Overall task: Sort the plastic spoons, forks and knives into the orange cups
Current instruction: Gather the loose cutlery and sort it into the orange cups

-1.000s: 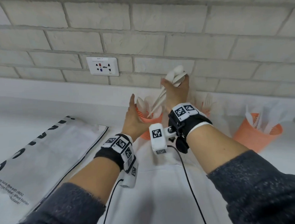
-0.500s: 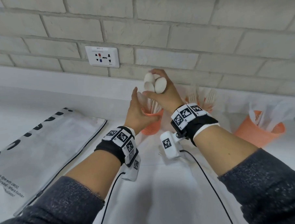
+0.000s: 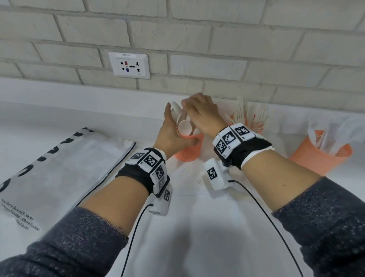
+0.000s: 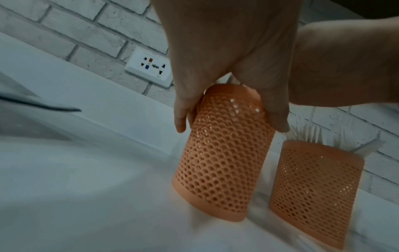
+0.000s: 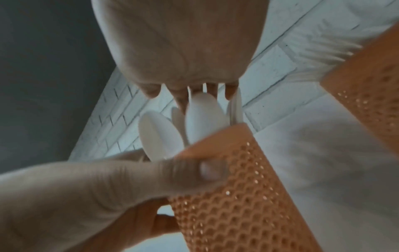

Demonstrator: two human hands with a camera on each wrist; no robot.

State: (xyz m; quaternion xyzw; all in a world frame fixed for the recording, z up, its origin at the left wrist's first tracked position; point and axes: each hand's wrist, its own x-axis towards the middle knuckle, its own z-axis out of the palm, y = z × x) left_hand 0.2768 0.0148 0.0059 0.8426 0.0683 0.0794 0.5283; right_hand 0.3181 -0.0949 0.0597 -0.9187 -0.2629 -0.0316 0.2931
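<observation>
The left orange mesh cup (image 3: 191,152) (image 4: 222,153) (image 5: 233,187) stands near the wall. My left hand (image 3: 178,134) (image 4: 230,126) grips it just below the rim, with the thumb on the near side. White spoons (image 3: 184,125) (image 5: 202,117) stand in it, bowls up. My right hand (image 3: 188,110) (image 5: 194,95) hovers over them, and its straight fingers touch the bowls. The middle orange cup (image 3: 258,128) (image 4: 313,184) holds forks (image 3: 249,114). At the right, a third orange cup (image 3: 316,157) holds knives (image 3: 328,136).
A white brick wall with a socket plate (image 3: 129,65) runs close behind the cups. A grey printed bag (image 3: 53,175) lies flat at the left. What looks like a white fork (image 3: 200,180) lies by my right wrist. Black cables (image 3: 264,214) trail over the white table.
My right hand came down from above the cup and lowered its bunch of spoons into the left cup. My left hand went from beside the cup to gripping it.
</observation>
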